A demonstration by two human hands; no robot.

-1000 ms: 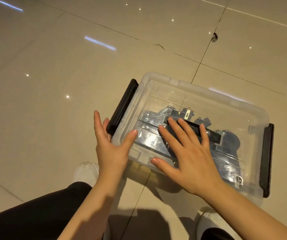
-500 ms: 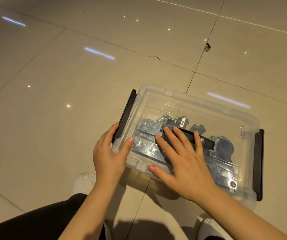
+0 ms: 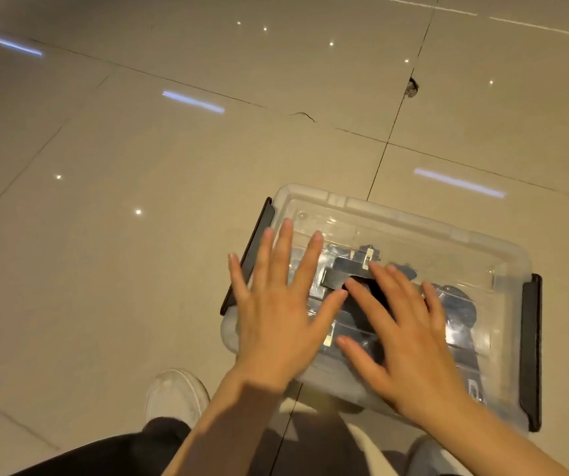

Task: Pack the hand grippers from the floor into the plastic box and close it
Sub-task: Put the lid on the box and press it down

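On the tiled floor (image 3: 138, 269), toward four o'clock in the view, sits the clear plastic box (image 3: 448, 235) with its transparent lid (image 3: 413, 221) on top and a black latch at each short end: the left latch (image 3: 252, 255) at nine o'clock of the box, the right latch (image 3: 532, 352) at three o'clock. Through the lid the hand grippers (image 3: 454, 304) show as dark, blurred shapes inside. Both hands lie flat with fingers spread wide, gripping nothing: the left hand (image 3: 276, 324) over the lid's left end, the right hand (image 3: 410, 345) over its middle. A white shoe (image 3: 176, 393) stands at seven o'clock of the box.
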